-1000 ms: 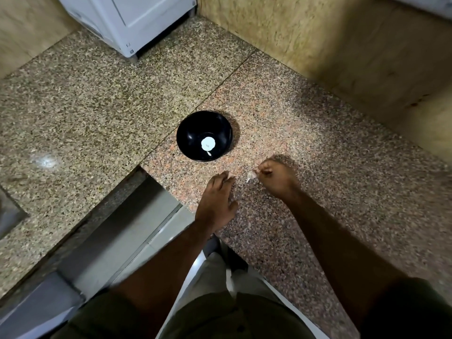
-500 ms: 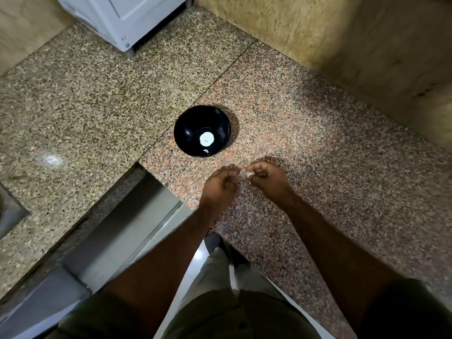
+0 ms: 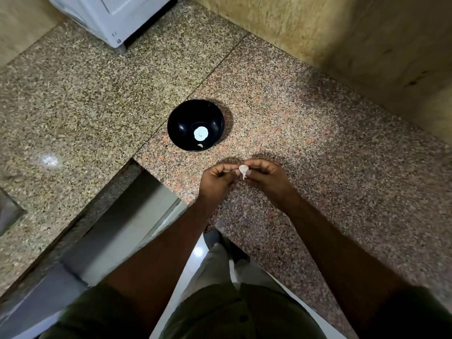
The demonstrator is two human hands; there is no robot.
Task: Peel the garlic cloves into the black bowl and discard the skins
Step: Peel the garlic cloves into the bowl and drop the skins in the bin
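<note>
Head view showed both hands raised just above the speckled pink-and-grey granite countertop [image 3: 318,143], meeting over a small pale garlic clove with a thin stem tail [image 3: 243,170]. The left hand [image 3: 217,178] had its fingers curled and pinched the clove's left side; the right hand [image 3: 265,178] pinched the right side, fingers likewise curled. The round glossy black bowl [image 3: 182,123] sat on the counter a little beyond the hands, apart from them, with a white round label [image 3: 200,133] at its bottom and one small pale piece [image 3: 200,145] beside it, likely an already peeled clove. Judged step: starting the skin. To do it well, one hand should have held the clove steady while the other's nail caught the papery skin at the tail end and stripped it lengthwise, working close to the bowl so the bare clove dropped in and the skin stayed in the fingers for discarding. Whether any skin was loose yet could not be told. A white appliance corner [image 3: 115,18] stood at the far edge.
</note>
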